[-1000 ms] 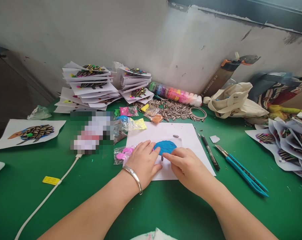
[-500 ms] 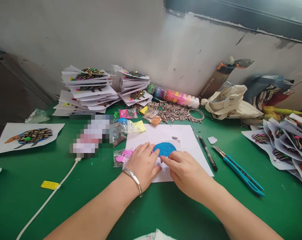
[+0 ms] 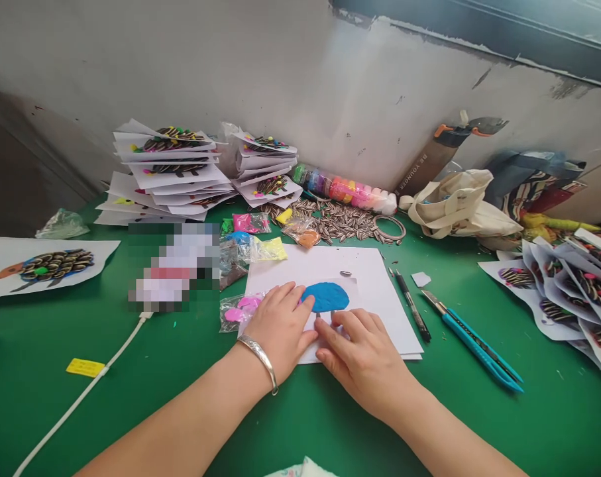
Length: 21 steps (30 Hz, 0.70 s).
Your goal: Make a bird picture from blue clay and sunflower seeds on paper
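Observation:
A flat blue clay oval [image 3: 326,297] lies on a small sheet atop white paper [image 3: 374,265], with short dark leg pieces under its lower edge. My left hand [image 3: 279,322] rests flat, its fingers spread, fingertips at the oval's left edge. It wears a silver bangle [image 3: 258,358]. My right hand [image 3: 362,344] is just below the oval, index fingertip on a dark leg piece and thumb apart from it; nothing shows between its fingers. One sunflower seed [image 3: 346,273] lies above the oval. Bagged pink clay [image 3: 240,309] sits left of my left hand.
A pen [image 3: 413,308] and a blue utility knife [image 3: 479,348] lie to the right. Sunflower seeds [image 3: 340,222] and clay packets [image 3: 250,223] are behind the paper. Stacks of seed pictures [image 3: 171,175] stand at the back left; a finished bird picture [image 3: 56,268] and charging cable [image 3: 106,364] are left.
My right hand has moved slightly down and left, from the oval's lower edge to the leg piece below it. Two dark leg pieces now show. My left hand stays at the oval.

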### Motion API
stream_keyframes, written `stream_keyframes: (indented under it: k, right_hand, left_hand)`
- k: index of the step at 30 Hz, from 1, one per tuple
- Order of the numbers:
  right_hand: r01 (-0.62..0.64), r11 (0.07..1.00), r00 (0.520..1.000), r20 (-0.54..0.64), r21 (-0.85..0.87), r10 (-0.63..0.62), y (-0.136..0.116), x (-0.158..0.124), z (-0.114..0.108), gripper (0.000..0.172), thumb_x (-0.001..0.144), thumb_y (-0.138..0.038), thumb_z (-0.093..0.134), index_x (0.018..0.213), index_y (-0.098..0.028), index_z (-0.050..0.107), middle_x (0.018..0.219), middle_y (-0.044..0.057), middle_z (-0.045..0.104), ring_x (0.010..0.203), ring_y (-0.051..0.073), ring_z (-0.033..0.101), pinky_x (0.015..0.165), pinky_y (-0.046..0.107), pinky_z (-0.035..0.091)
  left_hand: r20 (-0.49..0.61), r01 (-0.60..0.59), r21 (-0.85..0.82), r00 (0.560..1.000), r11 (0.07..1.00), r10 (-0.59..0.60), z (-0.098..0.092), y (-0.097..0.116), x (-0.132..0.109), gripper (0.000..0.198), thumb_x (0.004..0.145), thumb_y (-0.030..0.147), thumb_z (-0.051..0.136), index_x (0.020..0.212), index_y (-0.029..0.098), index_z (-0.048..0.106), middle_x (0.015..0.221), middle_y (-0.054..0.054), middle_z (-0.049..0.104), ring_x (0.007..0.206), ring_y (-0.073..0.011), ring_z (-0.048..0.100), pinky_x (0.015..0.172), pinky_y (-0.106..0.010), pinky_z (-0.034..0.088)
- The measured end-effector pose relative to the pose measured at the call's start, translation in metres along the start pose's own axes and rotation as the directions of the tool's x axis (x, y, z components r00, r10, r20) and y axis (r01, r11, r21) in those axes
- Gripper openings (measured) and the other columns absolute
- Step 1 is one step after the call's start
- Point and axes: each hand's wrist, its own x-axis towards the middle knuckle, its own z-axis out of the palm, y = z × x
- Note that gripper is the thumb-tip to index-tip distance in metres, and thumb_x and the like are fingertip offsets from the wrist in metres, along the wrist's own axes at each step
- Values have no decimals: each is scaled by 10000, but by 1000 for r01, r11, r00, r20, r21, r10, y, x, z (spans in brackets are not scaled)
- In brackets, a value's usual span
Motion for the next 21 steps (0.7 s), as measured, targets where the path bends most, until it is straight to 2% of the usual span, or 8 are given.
stream_keyframes:
  k: [7, 10, 14, 19, 21]
  right_hand:
    - [-48, 994, 998, -23, 100, 51, 5, -1, -4, 343, 920, -337, 503, 1224, -204, 591, 1035, 115, 580, 918, 242, 487, 792, 399, 395]
    - [-75, 993, 996, -36, 96, 78, 7, 0, -5, 343, 913, -364, 514, 1204, -210, 607, 1053, 117, 578, 942, 252, 478, 816, 417, 385]
    - [-73, 993, 997, 28, 97, 71, 6, 0, -5, 361, 900, -406, 527, 1203, -228, 607, 1056, 107, 586, 948, 252, 479, 823, 416, 382]
    - [-100, 992, 995, -22, 77, 102, 6, -1, -6, 361, 900, -414, 522, 1205, -243, 609, 1100, 107, 571, 988, 262, 473, 837, 419, 370]
    - [-105, 992, 994, -3, 66, 105, 6, 0, -6, 366, 901, -429, 517, 1203, -246, 611, 1088, 102, 578, 980, 261, 476, 835, 420, 364]
  left_hand:
    - [9, 6, -12, 1000, 1000, -6, 2, 0, -1, 455, 814, 276, 630, 1244, 151, 550, 1342, -151, 538, 1288, -333, 424, 1078, -516, 345]
    - [16, 11, -21, 1000, 1000, -11, 0, 0, -1, 470, 810, 279, 643, 1250, 141, 552, 1351, -159, 533, 1292, -339, 421, 1079, -527, 343]
    - [38, 15, -21, 999, 1000, -14, -1, 0, 0, 482, 808, 279, 648, 1254, 120, 558, 1353, -169, 529, 1294, -344, 418, 1086, -521, 338]
    - [35, 14, -20, 999, 1000, -13, -1, 1, 0, 482, 815, 288, 638, 1261, 125, 553, 1353, -165, 531, 1295, -344, 419, 1084, -523, 341]
    - [36, 15, -15, 999, 1000, -15, -1, 1, 0, 483, 814, 286, 638, 1262, 130, 552, 1355, -160, 531, 1296, -342, 417, 1085, -520, 339]
